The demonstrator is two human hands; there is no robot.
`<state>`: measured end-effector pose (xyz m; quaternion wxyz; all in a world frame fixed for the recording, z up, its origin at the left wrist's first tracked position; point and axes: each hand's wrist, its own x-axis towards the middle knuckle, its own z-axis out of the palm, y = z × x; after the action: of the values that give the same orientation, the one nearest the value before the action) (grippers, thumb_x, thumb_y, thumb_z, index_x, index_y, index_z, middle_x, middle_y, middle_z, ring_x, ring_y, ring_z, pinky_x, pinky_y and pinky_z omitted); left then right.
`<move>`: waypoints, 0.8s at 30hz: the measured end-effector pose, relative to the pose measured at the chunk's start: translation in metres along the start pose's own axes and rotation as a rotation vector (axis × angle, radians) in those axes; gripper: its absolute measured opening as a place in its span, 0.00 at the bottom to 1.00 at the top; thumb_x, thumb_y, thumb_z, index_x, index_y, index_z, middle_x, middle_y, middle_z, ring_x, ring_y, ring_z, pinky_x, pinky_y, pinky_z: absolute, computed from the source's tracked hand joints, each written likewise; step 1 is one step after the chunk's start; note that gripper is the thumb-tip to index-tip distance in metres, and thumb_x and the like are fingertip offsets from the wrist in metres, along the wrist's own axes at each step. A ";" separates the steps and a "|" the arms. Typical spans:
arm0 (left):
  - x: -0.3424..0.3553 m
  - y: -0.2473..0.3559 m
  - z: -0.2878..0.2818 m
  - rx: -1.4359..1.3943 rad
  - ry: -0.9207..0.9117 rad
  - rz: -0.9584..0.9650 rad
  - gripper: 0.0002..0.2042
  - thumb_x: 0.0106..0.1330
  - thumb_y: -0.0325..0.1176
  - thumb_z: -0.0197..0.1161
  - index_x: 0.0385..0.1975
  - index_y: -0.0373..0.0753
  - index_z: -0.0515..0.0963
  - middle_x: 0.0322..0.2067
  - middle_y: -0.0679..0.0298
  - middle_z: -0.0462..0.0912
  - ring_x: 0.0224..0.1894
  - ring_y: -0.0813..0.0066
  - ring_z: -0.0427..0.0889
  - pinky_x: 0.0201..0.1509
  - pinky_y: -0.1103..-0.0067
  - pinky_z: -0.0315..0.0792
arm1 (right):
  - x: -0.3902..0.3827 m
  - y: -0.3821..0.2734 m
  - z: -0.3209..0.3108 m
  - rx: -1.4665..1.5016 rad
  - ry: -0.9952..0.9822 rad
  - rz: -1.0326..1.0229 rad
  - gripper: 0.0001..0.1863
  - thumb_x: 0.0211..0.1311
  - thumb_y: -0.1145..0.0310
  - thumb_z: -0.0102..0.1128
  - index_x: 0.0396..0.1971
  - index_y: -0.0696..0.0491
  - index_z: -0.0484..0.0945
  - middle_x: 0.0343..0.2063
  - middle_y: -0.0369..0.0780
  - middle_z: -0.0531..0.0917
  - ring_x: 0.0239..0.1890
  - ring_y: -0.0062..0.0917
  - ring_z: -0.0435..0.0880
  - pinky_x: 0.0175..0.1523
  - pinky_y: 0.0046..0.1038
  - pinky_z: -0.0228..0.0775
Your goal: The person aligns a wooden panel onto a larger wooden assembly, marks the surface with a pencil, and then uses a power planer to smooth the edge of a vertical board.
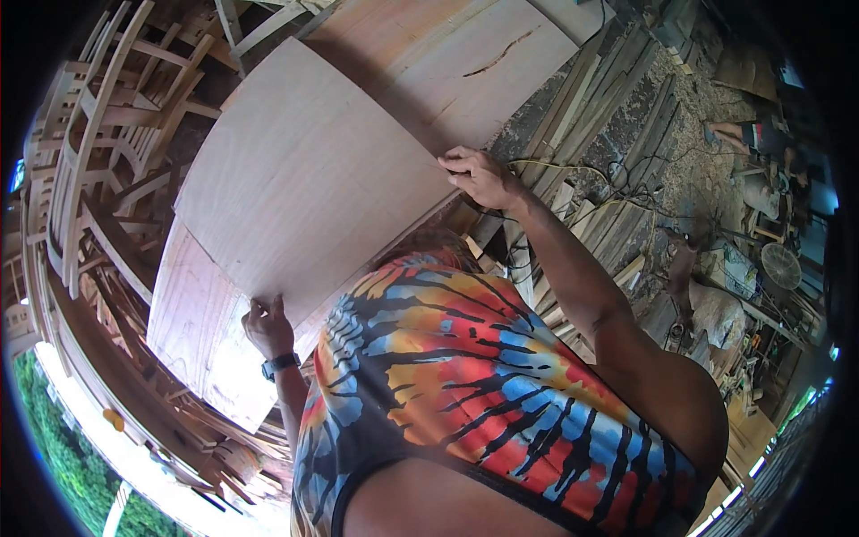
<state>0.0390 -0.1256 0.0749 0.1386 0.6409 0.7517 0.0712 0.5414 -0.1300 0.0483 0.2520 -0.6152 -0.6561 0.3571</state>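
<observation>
A pale, smooth wooden panel [304, 170] lies at a slant across larger wooden boards beneath it. My right hand [483, 177] grips the panel's right corner, thumb and fingers closed at its edge. At the near left edge, my left hand [268, 329], with a dark watch on the wrist, pinches the panel between closed fingers. Part of a lower board [192, 309] shows to the left, under the panel. Beyond the panel, another wide board [483, 67] has a long dark crack in its face.
Wooden chair frames [85, 170] are stacked at the left. Long timber strips [573, 98] lie on the right among sawdust [689, 116], with a yellow cable [559, 165] across them. Farther right stand a round fan [781, 266] and another person [761, 137].
</observation>
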 end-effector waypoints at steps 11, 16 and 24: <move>-0.001 0.002 -0.004 -0.068 0.040 -0.053 0.25 0.54 0.45 0.77 0.46 0.32 0.83 0.34 0.51 0.85 0.42 0.52 0.82 0.48 0.61 0.75 | -0.002 -0.004 0.000 0.196 0.061 0.167 0.16 0.59 0.71 0.68 0.47 0.62 0.85 0.52 0.48 0.85 0.50 0.34 0.87 0.54 0.28 0.78; -0.004 0.002 -0.005 -0.113 0.063 -0.124 0.29 0.53 0.44 0.78 0.52 0.33 0.81 0.34 0.52 0.85 0.41 0.55 0.82 0.48 0.63 0.75 | -0.008 -0.005 0.006 0.109 0.147 0.148 0.14 0.59 0.71 0.69 0.43 0.62 0.86 0.50 0.49 0.86 0.47 0.33 0.88 0.51 0.28 0.81; -0.009 -0.001 0.001 -0.193 0.091 -0.186 0.31 0.53 0.44 0.79 0.54 0.33 0.81 0.36 0.54 0.83 0.40 0.59 0.83 0.48 0.66 0.76 | -0.021 -0.021 0.025 0.110 0.318 0.165 0.12 0.62 0.74 0.66 0.43 0.64 0.86 0.49 0.47 0.87 0.49 0.32 0.87 0.52 0.29 0.80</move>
<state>0.0401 -0.1350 0.0745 0.1712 0.5481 0.8031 0.1589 0.5119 -0.1541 0.0513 0.3556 -0.7010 -0.5347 0.3102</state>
